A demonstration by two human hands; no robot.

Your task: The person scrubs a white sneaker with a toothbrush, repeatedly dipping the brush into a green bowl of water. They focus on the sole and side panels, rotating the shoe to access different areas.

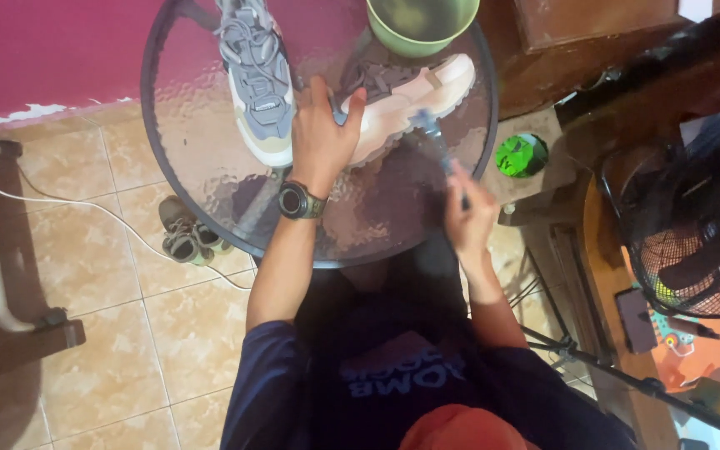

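Looking down at my own hands over a round table of dark-rimmed, rippled glass [210, 158] that fills the upper middle of the frame. My left hand [320, 133], with a dark round wristwatch [297, 201] on the wrist, is spread and pressed down over the heel end of a pale pink and cream sneaker [414, 96] lying on its side, fingers wrapped around it to steady it. My right hand [470, 218], lower and to the right, has its fingers closed around the handle of a small dark brush [435, 137]; the head of the brush is blurred, touching or just beside the sneaker's sole edge.

Just left of my left hand stands a second sneaker, grey with a cream toe and grey laces [258, 71], upright, toe pointing down the frame. At the top edge sits a light green plastic bowl [422, 21]; I cannot see what it holds.

As I judge it, the scrubbing of the pink sneaker is mid-way: I see no foam or water, and the grey sneaker is not being handled.

Through the glass, a small pair of olive sandals [187, 237] lies on the beige tiled floor [127, 350]. A black fan [693, 225] stands at the right edge.
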